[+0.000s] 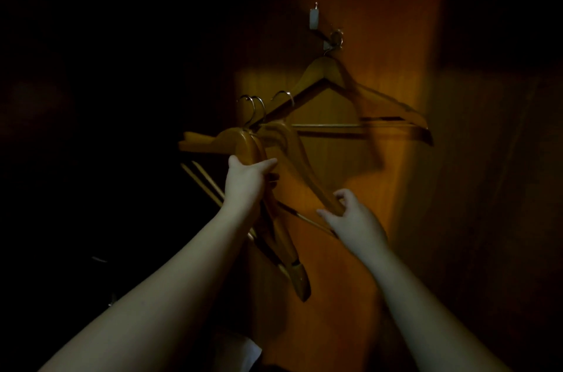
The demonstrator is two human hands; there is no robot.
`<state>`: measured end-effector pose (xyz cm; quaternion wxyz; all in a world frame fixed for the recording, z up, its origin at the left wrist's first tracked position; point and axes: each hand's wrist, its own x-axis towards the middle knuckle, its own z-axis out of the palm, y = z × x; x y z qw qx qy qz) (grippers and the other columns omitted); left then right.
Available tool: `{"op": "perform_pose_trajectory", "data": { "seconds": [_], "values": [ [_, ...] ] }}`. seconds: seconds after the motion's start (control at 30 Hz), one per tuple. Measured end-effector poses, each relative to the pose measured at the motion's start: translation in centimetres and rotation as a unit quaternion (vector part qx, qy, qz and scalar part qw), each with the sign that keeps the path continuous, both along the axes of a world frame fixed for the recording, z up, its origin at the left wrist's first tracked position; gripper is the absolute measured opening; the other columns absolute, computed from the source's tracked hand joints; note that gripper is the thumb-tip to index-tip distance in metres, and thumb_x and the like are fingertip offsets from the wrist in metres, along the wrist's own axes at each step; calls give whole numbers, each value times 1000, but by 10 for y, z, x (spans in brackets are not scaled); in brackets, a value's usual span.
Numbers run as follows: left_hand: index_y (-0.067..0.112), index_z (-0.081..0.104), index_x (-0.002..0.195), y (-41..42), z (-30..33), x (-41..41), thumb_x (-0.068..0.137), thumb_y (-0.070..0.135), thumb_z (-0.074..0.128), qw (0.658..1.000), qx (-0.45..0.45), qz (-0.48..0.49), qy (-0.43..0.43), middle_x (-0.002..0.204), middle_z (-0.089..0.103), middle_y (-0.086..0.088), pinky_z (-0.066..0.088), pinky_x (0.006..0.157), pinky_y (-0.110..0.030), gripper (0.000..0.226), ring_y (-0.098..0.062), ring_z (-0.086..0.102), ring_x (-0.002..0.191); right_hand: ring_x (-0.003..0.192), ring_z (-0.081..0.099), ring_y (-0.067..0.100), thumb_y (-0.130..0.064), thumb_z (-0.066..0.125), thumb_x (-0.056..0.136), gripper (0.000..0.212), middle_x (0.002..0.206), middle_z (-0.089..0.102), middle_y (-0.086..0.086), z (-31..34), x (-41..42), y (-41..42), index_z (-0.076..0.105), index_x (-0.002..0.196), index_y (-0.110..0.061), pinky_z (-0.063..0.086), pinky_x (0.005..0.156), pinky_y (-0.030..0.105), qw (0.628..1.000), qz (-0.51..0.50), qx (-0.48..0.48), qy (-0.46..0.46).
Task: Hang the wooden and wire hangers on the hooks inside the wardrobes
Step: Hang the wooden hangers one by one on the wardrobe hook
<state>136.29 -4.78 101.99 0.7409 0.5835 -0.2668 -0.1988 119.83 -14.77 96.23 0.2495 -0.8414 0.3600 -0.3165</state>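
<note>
- Wooden hangers are filling both my hands inside a dim wardrobe, with an orange-lit back panel (396, 176) in front of me.
- My left hand (248, 179) is closing tightly around a bundle of hangers (253, 149) near their necks, their metal hook ends (253, 103) pointing upward.
- My right hand (350, 216) is pinching the lower arm tip of a single hanger (297, 158), which I seem to be peeling away from the bundle; its long arm is running diagonally up and left from my fingers to its own hook end.
- One hanger (359, 94) is already hanging tilted on the lower wall hook (333, 39), up and to the right of both hands.
- A second hook (315, 16) is sitting just above and left of it; I cannot tell whether anything hangs there.
- I am judging that the wall hooks lie well above my hands, and my right hand is the nearer one, so the single hanger needs lifting and swinging upright before its hook end can catch.
- Blur and darkness are hiding everything to the left.
</note>
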Motion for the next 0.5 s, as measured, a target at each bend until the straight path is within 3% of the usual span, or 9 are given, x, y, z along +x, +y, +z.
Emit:
{"op": "perform_pose_trajectory", "data": {
  "seconds": [0.13, 0.23, 0.37, 0.5],
  "values": [
    [26, 24, 142, 6, 7, 6, 87, 22, 71, 1000, -2, 9, -13, 113, 59, -10, 60, 76, -39, 72, -24, 69, 92, 67, 57, 12, -44, 69, 86, 47, 110, 62, -1, 5, -9, -31, 46, 122, -23, 40, 50, 27, 999, -36, 5, 3],
    [27, 22, 146, 7, 10, 10, 85, 25, 74, 1000, 3, 16, -4, 123, 54, -11, 59, 81, -44, 80, -27, 67, 98, 64, 58, 18, -40, 69, 87, 32, 97, 66, 2, 10, -17, -48, 48, 106, -25, 40, 50, 30, 998, -50, -11, -23],
    [30, 26, 143, 6, 16, 12, 79, 33, 77, 1000, 4, 22, -4, 130, 50, -10, 56, 87, -51, 82, -33, 62, 108, 66, 60, 24, -38, 68, 88, 26, 79, 61, 6, 12, -28, -59, 50, 95, -20, 49, 58, 44, 996, -64, -42, -45],
    [31, 27, 141, 4, 25, 11, 78, 30, 77, 1000, -6, 0, 10, 129, 53, -13, 57, 86, -51, 80, -33, 64, 105, 68, 59, 24, -38, 68, 88, 25, 78, 60, 7, 12, -35, -69, 53, 90, -19, 49, 59, 40, 993, -93, -58, -51]
  ]
}}
